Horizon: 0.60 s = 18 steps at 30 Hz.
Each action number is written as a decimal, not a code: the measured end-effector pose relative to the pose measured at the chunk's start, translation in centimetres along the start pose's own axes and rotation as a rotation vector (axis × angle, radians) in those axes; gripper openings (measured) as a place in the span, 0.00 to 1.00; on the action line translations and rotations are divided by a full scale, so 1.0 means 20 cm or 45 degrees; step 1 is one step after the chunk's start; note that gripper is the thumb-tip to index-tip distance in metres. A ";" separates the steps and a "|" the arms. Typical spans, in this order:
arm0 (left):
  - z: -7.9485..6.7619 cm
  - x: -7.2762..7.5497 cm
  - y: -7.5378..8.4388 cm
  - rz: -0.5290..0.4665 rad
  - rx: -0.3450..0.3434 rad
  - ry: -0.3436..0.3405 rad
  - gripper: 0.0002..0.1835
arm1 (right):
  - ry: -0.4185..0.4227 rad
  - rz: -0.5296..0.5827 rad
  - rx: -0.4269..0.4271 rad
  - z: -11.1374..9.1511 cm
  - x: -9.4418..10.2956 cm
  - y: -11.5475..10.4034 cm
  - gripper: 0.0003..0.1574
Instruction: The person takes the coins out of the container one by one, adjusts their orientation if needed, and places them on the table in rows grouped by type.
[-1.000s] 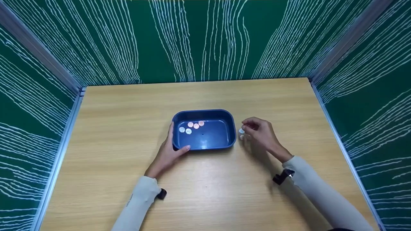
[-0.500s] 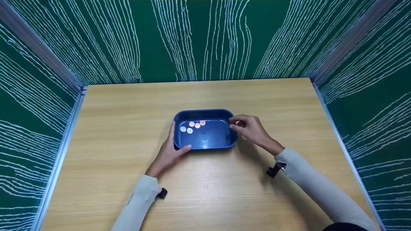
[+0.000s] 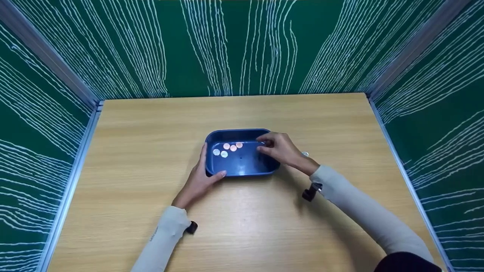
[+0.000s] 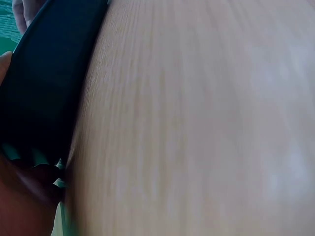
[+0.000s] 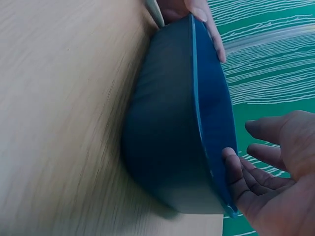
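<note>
A deep blue plastic tray [image 3: 245,172] stands on the table with several coins in its left half. Two are silvery, like this silver coin [image 3: 224,154]; the rest, such as this copper coin [image 3: 233,148], are reddish. My left hand [image 3: 197,177] grips the tray's left end, thumb at the near rim and fingers along the side. Over the tray's right end is my right hand [image 3: 280,148]. In the right wrist view its thumb and fingers [image 5: 268,129] stand apart, and no coin shows between them. The tray floor under this hand is hidden.
Another silver coin [image 3: 305,154] lies on the table right of the tray, partly hidden behind the right wrist. Green panels with white wavy lines [image 3: 261,45] enclose the wooden table [image 3: 151,124] at the back and sides.
My right hand has moved left from the coins on the table, across the tray's right rim, to above its inside. The left hand keeps its grip on the tray.
</note>
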State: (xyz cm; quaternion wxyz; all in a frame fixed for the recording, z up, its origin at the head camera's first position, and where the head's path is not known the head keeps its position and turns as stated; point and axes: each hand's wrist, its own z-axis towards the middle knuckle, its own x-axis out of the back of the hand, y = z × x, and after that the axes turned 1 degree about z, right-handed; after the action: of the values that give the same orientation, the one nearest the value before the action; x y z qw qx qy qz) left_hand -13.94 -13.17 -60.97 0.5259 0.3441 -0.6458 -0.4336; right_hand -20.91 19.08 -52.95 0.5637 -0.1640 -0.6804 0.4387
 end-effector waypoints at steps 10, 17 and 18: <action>0.00 0.00 0.00 -0.002 0.030 -0.011 0.65 | -0.100 -0.050 -0.022 0.12 -0.10 0.01 0.23; 0.00 0.01 0.00 0.017 0.026 -0.009 0.65 | -0.116 -0.116 0.026 0.20 -0.17 0.02 0.22; 0.00 0.01 0.00 0.019 0.019 -0.007 0.65 | -0.118 -0.126 0.036 0.21 -0.18 0.03 0.21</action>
State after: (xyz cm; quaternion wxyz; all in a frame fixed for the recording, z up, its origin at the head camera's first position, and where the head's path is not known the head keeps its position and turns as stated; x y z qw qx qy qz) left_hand -13.98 -13.28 -60.95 0.5247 0.3422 -0.6529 -0.4258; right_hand -23.86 15.10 -55.45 0.5548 -0.1017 -0.7068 0.4271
